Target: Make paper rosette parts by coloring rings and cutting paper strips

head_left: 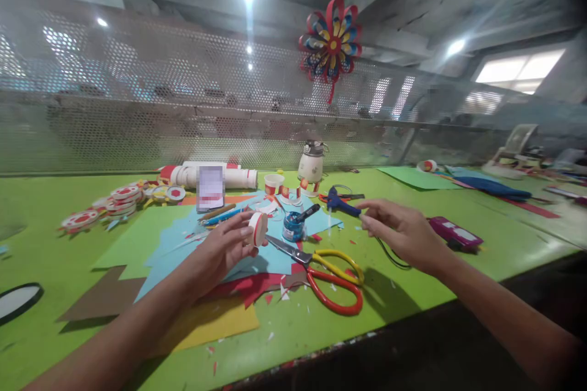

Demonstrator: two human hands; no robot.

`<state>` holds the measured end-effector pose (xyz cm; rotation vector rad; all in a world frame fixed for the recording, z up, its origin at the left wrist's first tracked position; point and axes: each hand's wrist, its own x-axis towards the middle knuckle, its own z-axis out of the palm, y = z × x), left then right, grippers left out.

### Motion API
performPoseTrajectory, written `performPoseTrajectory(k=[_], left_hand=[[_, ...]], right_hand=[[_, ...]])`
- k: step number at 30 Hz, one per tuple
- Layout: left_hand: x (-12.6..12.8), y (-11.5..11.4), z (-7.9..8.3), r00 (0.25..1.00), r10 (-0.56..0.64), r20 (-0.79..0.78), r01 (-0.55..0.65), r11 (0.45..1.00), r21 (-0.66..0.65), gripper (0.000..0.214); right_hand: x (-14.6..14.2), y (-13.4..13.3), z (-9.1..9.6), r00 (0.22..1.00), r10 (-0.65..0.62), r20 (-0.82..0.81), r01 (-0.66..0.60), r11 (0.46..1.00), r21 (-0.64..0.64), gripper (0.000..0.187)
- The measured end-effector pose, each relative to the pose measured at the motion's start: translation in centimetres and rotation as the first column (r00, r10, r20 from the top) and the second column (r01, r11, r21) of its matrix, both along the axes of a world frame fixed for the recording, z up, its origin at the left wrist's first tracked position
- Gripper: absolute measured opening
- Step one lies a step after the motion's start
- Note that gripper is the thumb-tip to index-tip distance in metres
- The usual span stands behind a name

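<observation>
My left hand [229, 238] pinches a small round white piece with a red rim [258, 229], like the cut-off base of a paper cup, tilted on edge. My right hand [401, 232] has its thumb and fingertips closed around the handle end of a blue glue gun [340, 201], whose dark cord [397, 261] loops below the hand. Between my hands lie large scissors [316, 263] with one yellow and one red handle, blades spread. Behind them stands a blue ink or glue jar [292, 229] with a dark marker-like stick [307, 214] across its top.
Coloured paper sheets [123, 244] and scraps cover the green table [394, 330]. Red-and-white paper discs [123, 198], a phone [211, 189], paper cups [274, 183] and a bottle [310, 165] stand beyond. A purple device [455, 233] lies right; a paper flower [334, 46] hangs on the mesh screen.
</observation>
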<state>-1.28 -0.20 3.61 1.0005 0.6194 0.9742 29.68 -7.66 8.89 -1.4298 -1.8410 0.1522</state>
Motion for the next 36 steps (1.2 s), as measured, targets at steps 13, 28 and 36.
performPoseTrajectory(k=[13,28,36], left_hand=[[-0.4,0.3,0.5,0.999,-0.015,0.046,0.015,1.0,0.012,0.029],[-0.4,0.9,-0.6,0.999,0.03,-0.013,-0.031,0.998,-0.056,0.045],[-0.4,0.9,-1.6,1.0,-0.018,0.004,0.019,0.997,-0.078,0.048]], right_hand=[[-1.3,1.2,-5.5,0.996,0.05,0.075,-0.035,0.98,-0.195,0.018],[-6.4,10.9,-9.3,0.988,0.029,-0.153,-0.063,0.973,-0.223,0.029],[-2.6,17.8,-3.4,0.99,-0.075,-0.122,0.064,0.994,-0.092,0.03]])
